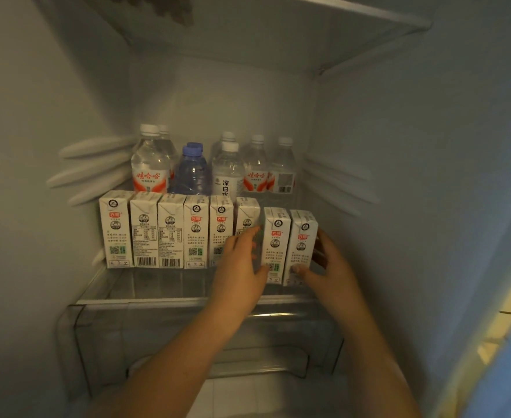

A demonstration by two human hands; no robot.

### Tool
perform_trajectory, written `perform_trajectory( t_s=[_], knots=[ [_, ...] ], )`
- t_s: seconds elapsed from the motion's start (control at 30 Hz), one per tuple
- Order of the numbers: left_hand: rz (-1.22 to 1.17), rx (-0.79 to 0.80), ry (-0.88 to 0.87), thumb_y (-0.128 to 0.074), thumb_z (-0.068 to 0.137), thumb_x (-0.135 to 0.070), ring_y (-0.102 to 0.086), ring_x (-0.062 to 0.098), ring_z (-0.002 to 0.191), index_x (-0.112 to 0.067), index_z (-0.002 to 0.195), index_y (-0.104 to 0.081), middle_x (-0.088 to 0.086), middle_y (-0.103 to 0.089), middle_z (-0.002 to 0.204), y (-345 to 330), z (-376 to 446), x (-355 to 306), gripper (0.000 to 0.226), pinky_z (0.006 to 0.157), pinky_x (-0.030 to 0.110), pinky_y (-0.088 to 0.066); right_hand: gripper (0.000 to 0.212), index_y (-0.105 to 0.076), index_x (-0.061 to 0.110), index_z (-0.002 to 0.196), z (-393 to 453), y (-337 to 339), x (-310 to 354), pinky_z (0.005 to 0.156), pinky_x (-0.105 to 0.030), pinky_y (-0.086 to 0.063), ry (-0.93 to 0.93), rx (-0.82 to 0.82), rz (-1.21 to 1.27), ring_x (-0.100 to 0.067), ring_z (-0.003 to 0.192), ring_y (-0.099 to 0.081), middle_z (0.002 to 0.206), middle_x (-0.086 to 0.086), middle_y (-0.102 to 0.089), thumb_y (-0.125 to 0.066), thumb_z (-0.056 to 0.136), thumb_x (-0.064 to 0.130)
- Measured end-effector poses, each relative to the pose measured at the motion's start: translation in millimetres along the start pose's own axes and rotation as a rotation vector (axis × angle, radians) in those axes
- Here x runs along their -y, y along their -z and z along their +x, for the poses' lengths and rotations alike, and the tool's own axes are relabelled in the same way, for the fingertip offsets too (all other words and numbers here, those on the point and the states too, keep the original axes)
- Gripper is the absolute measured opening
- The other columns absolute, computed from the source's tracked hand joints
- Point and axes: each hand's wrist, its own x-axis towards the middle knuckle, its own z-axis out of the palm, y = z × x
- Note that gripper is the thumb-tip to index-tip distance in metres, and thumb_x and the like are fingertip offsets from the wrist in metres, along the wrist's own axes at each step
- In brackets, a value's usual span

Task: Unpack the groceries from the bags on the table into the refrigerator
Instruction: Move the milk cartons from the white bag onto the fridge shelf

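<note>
Head view: your left hand and right hand clamp two upright milk cartons between them (long axis vertical), right end of carton row, glass shelf, slightly forward.

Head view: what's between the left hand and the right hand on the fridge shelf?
Two milk cartons, upright and side by side, held between the left hand and the right hand at the right end of the carton row, on the glass shelf.
</note>
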Motion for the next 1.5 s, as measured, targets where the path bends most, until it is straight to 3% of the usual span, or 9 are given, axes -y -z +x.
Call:
perform_trajectory(
  t_s=[0.07,0.17,0.3,0.5,0.8,1.07,1.33,1.47,1.5],
  knots=[
    [-0.004,-0.036,0.003,-0.07,0.08,-0.013,-0.052,0.0,0.086,-0.027,0.111,-0.047,-0.008,-0.048,0.107,2,-2,0,0.042,0.074,0.008,-0.043,0.076,-0.038,0.033,0.138,-2,0,0,0.074,-0.001,-0.043,0.008,-0.009,-0.006,0.011,0.113,-0.047,0.123,0.021,-0.055,-0.07,0.078,0.0],
    [0.01,0.062,-0.05,-0.071,0.079,-0.016,-0.057,0.001,0.079,-0.026,0.098,-0.054,-0.012,-0.057,0.09,4,-6,2,0.026,0.073,0.022,-0.052,0.071,-0.041,0.03,0.134,-2,0,1,0.071,-0.002,-0.044,-0.005,-0.036,0.012,0.01,0.107,-0.05,0.118,0.021,-0.054,-0.07,0.078,0.0],
    [0.081,0.155,-0.097,-0.067,0.082,-0.017,-0.06,0.001,0.087,-0.028,0.116,-0.058,-0.013,-0.06,0.098,7,-5,3,0.036,0.081,0.03,-0.054,0.067,-0.038,0.03,0.132,2,-4,2,0.068,-0.002,-0.045,-0.02,-0.069,-0.006,0.016,0.096,-0.049,0.108,0.025,-0.05,-0.065,0.081,-0.004],
    [0.151,0.233,-0.117,-0.062,0.084,-0.011,-0.058,0.001,0.094,-0.03,0.131,-0.049,-0.013,-0.06,0.11,6,-1,8,0.052,0.087,0.029,-0.052,0.066,-0.036,0.032,0.129,11,-12,-2,0.073,-0.008,-0.048,-0.003,-0.077,-0.009,0.011,0.1,-0.05,0.109,0.024,-0.049,-0.062,0.082,-0.006],
    [0.156,0.279,-0.069,-0.058,0.084,-0.003,-0.057,0.006,0.097,-0.029,0.134,-0.046,-0.009,-0.059,0.115,3,14,11,0.058,0.09,0.032,-0.05,0.063,-0.033,0.038,0.119,27,-16,-10,0.073,-0.012,-0.047,-0.016,-0.09,-0.079,0.006,0.096,-0.053,0.102,0.026,-0.049,-0.064,0.081,-0.003],
    [0.177,0.285,-0.035,-0.057,0.085,-0.004,-0.056,0.007,0.097,-0.03,0.137,-0.042,-0.008,-0.058,0.12,0,20,12,0.06,0.092,0.032,-0.049,0.064,-0.033,0.035,0.123,41,-20,-13,0.087,-0.031,-0.053,-0.048,-0.069,-0.099,-0.003,0.104,-0.054,0.105,0.023,-0.05,-0.063,0.081,-0.002],
    [0.187,0.295,-0.032,-0.058,0.086,-0.008,-0.056,0.01,0.105,-0.029,0.137,-0.043,-0.005,-0.055,0.127,3,17,9,0.058,0.094,0.034,-0.048,0.064,-0.035,0.028,0.132,40,-21,-8,0.088,-0.028,-0.05,-0.079,-0.072,-0.094,-0.004,0.108,-0.052,0.112,0.018,-0.049,-0.063,0.082,-0.001],
    [0.216,0.22,-0.106,-0.062,0.086,-0.023,-0.054,0.009,0.109,-0.028,0.134,-0.047,-0.005,-0.054,0.128,21,8,3,0.051,0.093,0.032,-0.047,0.059,-0.042,0.029,0.129,20,-20,6,0.075,-0.008,-0.042,-0.052,-0.103,-0.154,0.007,0.098,-0.047,0.107,0.022,-0.047,-0.065,0.082,0.002],
    [0.221,0.198,-0.125,-0.063,0.086,-0.025,-0.054,0.009,0.109,-0.028,0.133,-0.047,-0.005,-0.054,0.127,27,4,2,0.05,0.092,0.031,-0.047,0.058,-0.043,0.029,0.129,12,-19,10,0.079,-0.007,-0.04,-0.043,-0.112,-0.176,0.009,0.099,-0.045,0.107,0.022,-0.046,-0.065,0.082,0.003]
  ],
)
